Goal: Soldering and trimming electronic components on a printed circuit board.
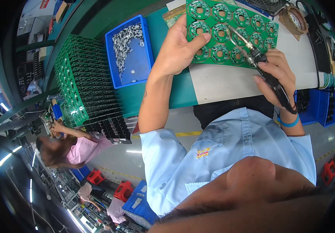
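A green panel of several round circuit boards (pixel 241 18) is held up at a tilt in my left hand (pixel 175 50). My left thumb lies across its front near the left edge, while the other fingers are mostly hidden behind. My right hand (pixel 279 73) is closed around the black handle of a soldering iron (pixel 269 75). Its metal tip, with a second thin prong beside it, points up and left over the middle of the panel. Whether the tip touches the panel I cannot tell.
A blue tray (pixel 149 50) of small white and metallic parts lies left of the panel. Beyond it stands a tall stack of green circuit boards (pixel 72 77). A round metal coil (pixel 293 19) sits at the back right, and blue bins (pixel 326 110) at the right. A co-worker (pixel 84 149) is at far left.
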Demonstrator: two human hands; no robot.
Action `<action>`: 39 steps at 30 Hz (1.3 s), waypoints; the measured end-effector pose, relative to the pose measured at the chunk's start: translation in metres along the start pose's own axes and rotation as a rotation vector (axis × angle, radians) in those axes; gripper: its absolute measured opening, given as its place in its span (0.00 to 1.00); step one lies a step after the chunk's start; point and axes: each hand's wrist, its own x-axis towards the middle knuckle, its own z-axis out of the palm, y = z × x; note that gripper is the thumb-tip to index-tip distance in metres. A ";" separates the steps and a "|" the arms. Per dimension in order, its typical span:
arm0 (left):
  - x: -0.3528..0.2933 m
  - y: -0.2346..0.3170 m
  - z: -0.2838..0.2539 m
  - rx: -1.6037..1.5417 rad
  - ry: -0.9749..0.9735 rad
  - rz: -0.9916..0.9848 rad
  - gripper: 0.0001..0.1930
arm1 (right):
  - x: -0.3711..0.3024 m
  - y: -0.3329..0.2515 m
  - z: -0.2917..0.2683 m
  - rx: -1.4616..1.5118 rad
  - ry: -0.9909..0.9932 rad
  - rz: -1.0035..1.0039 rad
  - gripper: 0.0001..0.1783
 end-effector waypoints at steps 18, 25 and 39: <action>-0.002 0.002 0.000 0.013 -0.049 0.053 0.24 | 0.024 -0.012 0.001 0.152 -0.091 0.036 0.21; 0.000 0.001 -0.002 0.025 -0.048 0.024 0.24 | 0.019 -0.007 -0.013 0.148 -0.017 0.032 0.22; -0.001 0.002 -0.002 0.057 0.012 -0.056 0.22 | -0.018 0.026 -0.057 -0.158 0.559 0.596 0.25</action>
